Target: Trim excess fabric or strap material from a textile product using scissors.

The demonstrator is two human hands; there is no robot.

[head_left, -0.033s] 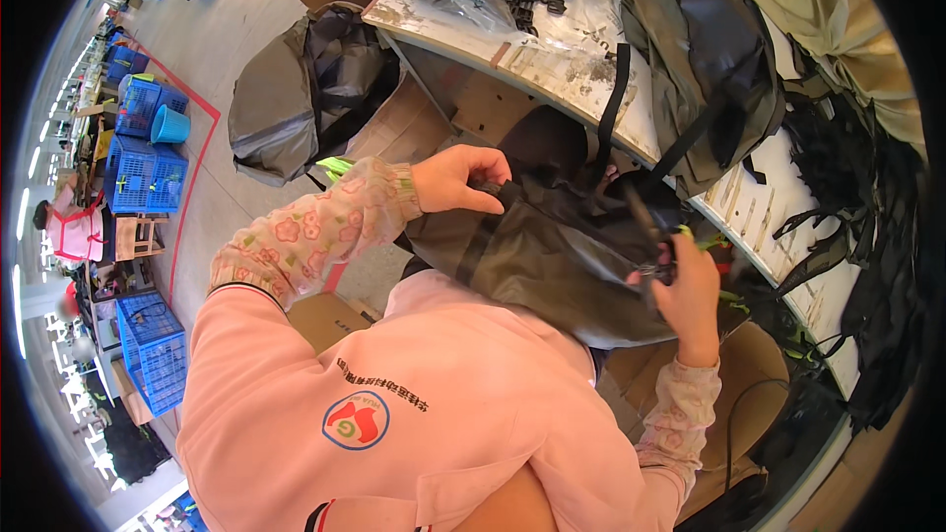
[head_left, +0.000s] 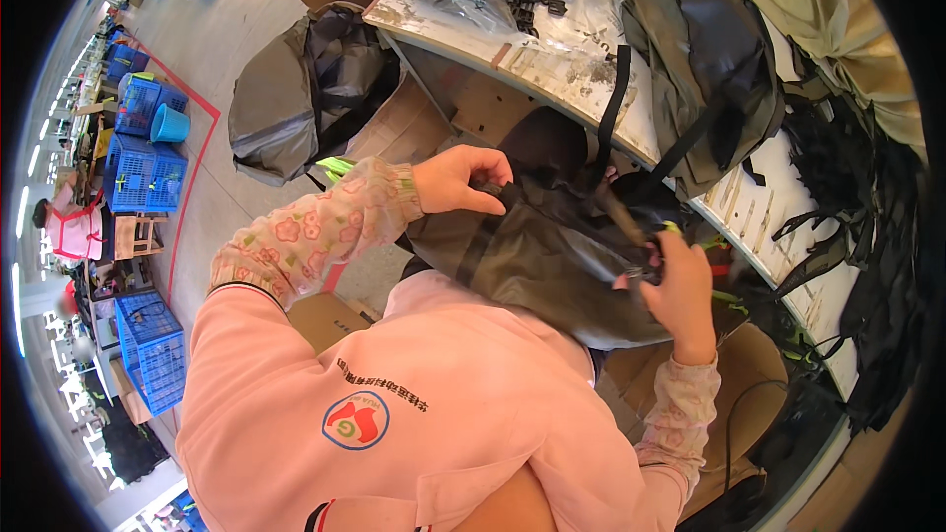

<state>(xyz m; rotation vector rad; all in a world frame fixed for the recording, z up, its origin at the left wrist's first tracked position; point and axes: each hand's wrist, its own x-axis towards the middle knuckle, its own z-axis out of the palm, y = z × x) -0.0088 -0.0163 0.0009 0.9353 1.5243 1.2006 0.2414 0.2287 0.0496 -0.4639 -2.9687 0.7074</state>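
Note:
A dark olive bag [head_left: 562,256] of smooth coated fabric lies across my lap. At its upper left edge my left hand [head_left: 458,180] pinches a small black piece, perhaps a strap end or buckle, mostly hidden by my fingers. My right hand [head_left: 682,286] is closed around the dark handles of scissors [head_left: 623,217]. Their blades, a little blurred, point up and left over the bag. Whether the blades touch the fabric I cannot tell.
A worn white table [head_left: 552,64] carries a clear plastic bag of black buckles [head_left: 527,0], another olive bag [head_left: 690,69] and a heap of black straps [head_left: 867,236]. One more olive bag [head_left: 281,103] stands on the floor. Blue crates [head_left: 148,172] line the left.
My right hand has turned slightly, and the scissors' blades have swung to the left over the bag. The left hand has stayed in place.

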